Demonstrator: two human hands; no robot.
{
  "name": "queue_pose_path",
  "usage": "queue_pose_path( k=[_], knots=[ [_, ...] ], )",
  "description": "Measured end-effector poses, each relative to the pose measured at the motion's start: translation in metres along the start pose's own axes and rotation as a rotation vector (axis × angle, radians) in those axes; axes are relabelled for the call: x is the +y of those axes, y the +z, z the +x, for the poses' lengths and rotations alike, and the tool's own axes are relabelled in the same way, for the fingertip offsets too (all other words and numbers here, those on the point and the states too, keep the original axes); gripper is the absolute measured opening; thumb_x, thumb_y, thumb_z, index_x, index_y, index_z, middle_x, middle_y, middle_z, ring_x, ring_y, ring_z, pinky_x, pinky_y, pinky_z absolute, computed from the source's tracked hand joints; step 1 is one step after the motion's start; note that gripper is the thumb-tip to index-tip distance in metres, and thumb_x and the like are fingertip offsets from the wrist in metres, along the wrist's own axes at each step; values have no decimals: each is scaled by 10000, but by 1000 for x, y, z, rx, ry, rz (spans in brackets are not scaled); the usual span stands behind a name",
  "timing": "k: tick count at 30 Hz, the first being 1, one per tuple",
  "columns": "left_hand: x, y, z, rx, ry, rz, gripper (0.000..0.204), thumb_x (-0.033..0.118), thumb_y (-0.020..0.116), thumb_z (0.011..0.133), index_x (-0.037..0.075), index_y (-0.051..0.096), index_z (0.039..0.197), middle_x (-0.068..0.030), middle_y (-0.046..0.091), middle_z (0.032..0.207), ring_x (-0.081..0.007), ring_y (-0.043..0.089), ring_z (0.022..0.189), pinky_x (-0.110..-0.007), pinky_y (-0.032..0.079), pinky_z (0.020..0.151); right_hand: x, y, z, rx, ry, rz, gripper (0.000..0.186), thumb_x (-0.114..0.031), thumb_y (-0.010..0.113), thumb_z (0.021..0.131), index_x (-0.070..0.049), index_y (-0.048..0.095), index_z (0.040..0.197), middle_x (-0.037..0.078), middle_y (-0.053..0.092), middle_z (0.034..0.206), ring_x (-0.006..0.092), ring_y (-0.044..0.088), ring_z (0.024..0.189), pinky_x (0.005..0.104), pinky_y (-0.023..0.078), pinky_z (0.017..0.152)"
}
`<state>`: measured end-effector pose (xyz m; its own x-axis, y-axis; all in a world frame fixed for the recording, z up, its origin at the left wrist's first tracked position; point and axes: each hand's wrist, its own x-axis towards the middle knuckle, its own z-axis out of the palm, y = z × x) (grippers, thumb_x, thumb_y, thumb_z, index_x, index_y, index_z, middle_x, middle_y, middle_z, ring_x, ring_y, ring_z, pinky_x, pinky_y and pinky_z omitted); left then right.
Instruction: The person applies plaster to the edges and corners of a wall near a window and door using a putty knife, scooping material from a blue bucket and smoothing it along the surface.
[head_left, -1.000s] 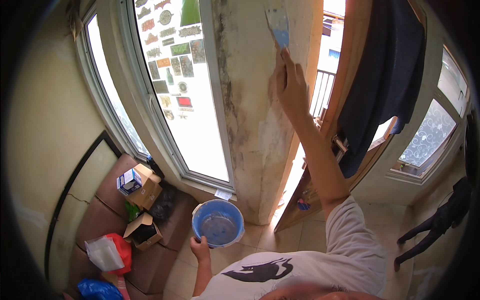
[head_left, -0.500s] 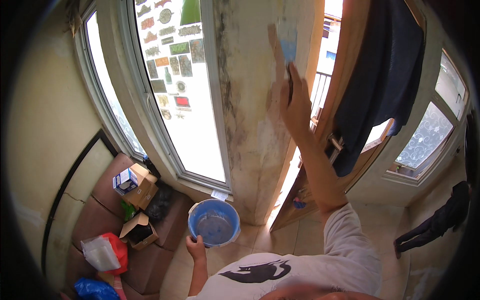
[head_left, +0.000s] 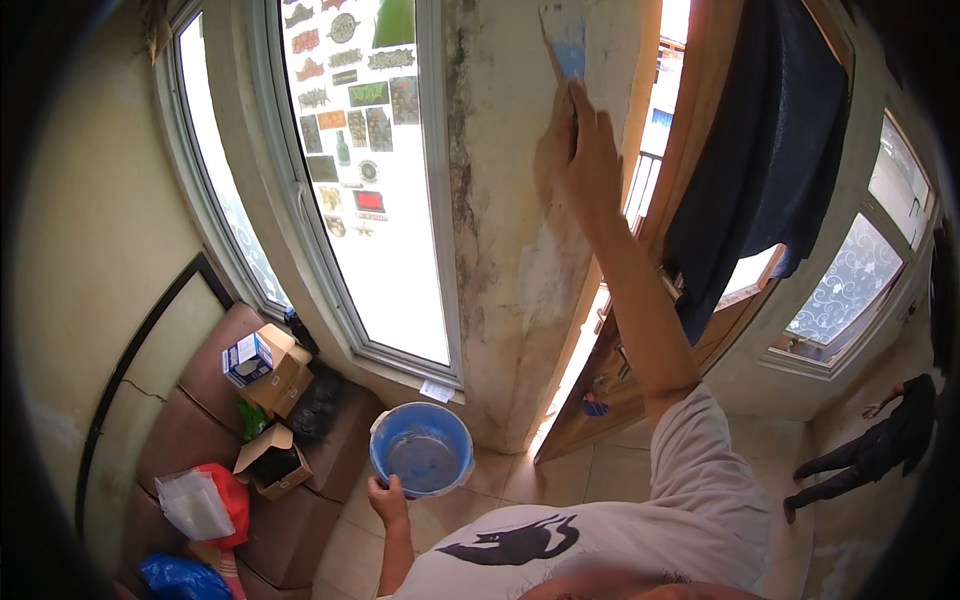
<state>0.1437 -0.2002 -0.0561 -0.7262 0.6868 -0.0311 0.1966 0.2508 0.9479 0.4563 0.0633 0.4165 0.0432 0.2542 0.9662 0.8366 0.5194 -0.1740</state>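
My right hand [head_left: 592, 150] is raised high against the stained wall [head_left: 505, 200] between the window and the door. Its fingers are closed round the dark handle of a putty knife, whose wide bluish blade [head_left: 569, 58] lies against the plaster. Low down, my left hand [head_left: 388, 502] grips the near rim of a round blue bucket [head_left: 458, 432]. Greyish smears coat the inside of this bucket; how much material it holds, I cannot tell.
A tall window [head_left: 385, 280] with stickers stands left of the wall strip. To the right hangs a dark blue cloth [head_left: 755, 180] over the opened wooden door [head_left: 625, 400]. A brown sofa [head_left: 330, 440] carries boxes and bags. A person in dark clothes [head_left: 880, 440] stands far right.
My right hand and the putty knife have moved up the wall. The bucket in my left hand has shifted slightly left and down. The person at far right has an arm extended now.
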Motion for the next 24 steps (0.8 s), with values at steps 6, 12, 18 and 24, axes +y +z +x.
queue_pose_path(
  k=[6, 12, 18, 24],
  knots=[
    [-5, -6, 6, 20, -8, 22, 212, 154, 645, 798, -20, 528, 823, -93, 565, 748, -206, 524, 659, -375, 469, 649, 7, -10, -102, -188, 171, 18, 492, -121, 524, 1008, -99, 412, 1487, 149, 540, 948, 282, 594, 785, 383, 502, 703],
    [-20, -1, 17, -17, -15, -26, 212, 148, 646, 804, -24, 525, 831, -85, 552, 740, -203, 521, 659, -376, 469, 645, 28, -12, -166, -239, 162, 51, 482, -105, 504, 1010, -11, 397, 1471, 191, 555, 998, 312, 610, 840, 383, 506, 744],
    [0, 4, 11, -49, 8, -13, 218, 153, 647, 808, -21, 516, 826, -83, 545, 737, -200, 510, 632, -368, 467, 612, 6, -26, -47, -64, 74, 71, 468, -128, 495, 1014, -46, 415, 1468, 186, 574, 1056, 326, 624, 903, 400, 517, 795],
    [-17, 8, 10, -52, -44, -51, 210, 155, 642, 808, -16, 520, 814, -77, 541, 721, -196, 503, 627, -373, 469, 614, 11, -16, -37, -111, 72, -18, 484, -123, 512, 1009, -78, 421, 1482, 156, 543, 940, 281, 610, 816, 383, 508, 718]
  ],
)
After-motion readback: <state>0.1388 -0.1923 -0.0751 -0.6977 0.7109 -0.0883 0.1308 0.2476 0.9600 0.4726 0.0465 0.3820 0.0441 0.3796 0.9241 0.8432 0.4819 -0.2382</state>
